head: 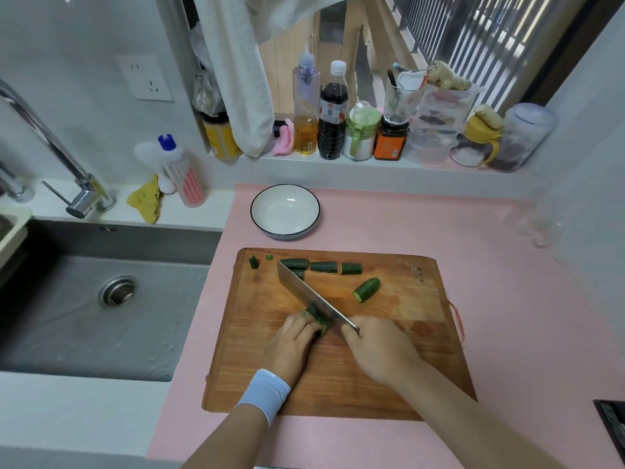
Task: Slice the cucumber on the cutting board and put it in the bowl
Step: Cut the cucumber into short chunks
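**Mid-cut: left hand pins cucumber, right hand works knife**

Left hand (pixel 293 345) comes in from the near edge, forearm angled up and to the right, with a pale wristband (pixel 265 394) at the wrist. The hand is palm down and the fingers are curled over the cucumber (pixel 318 320), holding it against the cutting board (pixel 372 374). Only a short dark-green bit of cucumber shows past the knuckles; the rest is under the hand, so its length is unclear.

Right hand (pixel 378 350) enters from the near right with a bare forearm. Its fingers are wrapped round the handle of the knife (pixel 302 291), and the handle is almost fully hidden by the hand. The blade runs far-left from the hand, just right of the left fingertips and across the cucumber. Motion blur there hides whether the edge is in the cucumber or resting on it.

Three cut chunks (pixel 323 266) sit in a row along the far edge of the board. The leftmost is partly behind the blade tip, and another piece is half hidden under the blade. A rounded end piece (pixel 366 290) lies alone right of the blade. Two small bits (pixel 253 262) sit at the far-left corner.

The bowl (pixel 285 198), white with a dark rim, is on the pink mat (pixel 507 299) just beyond the board, with nothing visible in it. The sink (pixel 101 333) is to the left. The row of bottles and jars (pixel 333 120) on the far sill has labels too small to read.
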Demonstrator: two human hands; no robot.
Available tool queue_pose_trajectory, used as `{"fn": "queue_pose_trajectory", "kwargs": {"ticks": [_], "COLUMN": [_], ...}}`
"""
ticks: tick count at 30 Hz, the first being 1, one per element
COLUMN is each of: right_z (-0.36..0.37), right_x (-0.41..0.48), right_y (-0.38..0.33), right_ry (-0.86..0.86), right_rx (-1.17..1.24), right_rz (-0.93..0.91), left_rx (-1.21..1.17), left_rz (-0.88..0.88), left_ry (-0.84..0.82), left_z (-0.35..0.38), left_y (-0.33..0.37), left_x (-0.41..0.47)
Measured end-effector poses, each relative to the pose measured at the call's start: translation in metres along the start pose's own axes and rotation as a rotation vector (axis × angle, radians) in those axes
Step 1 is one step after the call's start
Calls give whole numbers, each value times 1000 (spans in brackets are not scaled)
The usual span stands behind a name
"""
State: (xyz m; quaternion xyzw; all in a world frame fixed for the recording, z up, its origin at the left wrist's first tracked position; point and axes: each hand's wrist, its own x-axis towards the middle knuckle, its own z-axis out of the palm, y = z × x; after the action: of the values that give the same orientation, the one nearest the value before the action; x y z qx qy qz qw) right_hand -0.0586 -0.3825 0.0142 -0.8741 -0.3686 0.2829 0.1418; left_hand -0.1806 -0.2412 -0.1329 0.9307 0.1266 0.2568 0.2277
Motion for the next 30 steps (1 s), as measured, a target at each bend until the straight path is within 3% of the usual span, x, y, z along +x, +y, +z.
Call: {"fn": "queue_pose_trajectory", "kwargs": {"ticks": [30], "right_z": [-11], "right_x": [7], "right_y": [-25], "right_ry": [-110], "right_rx": [-223], "right_rz": [69], "left_rx": [-21], "left_rz": [-26], "left_ry": [17], "left_z": [-2], "left_y": [2], "left_x": [2]}}
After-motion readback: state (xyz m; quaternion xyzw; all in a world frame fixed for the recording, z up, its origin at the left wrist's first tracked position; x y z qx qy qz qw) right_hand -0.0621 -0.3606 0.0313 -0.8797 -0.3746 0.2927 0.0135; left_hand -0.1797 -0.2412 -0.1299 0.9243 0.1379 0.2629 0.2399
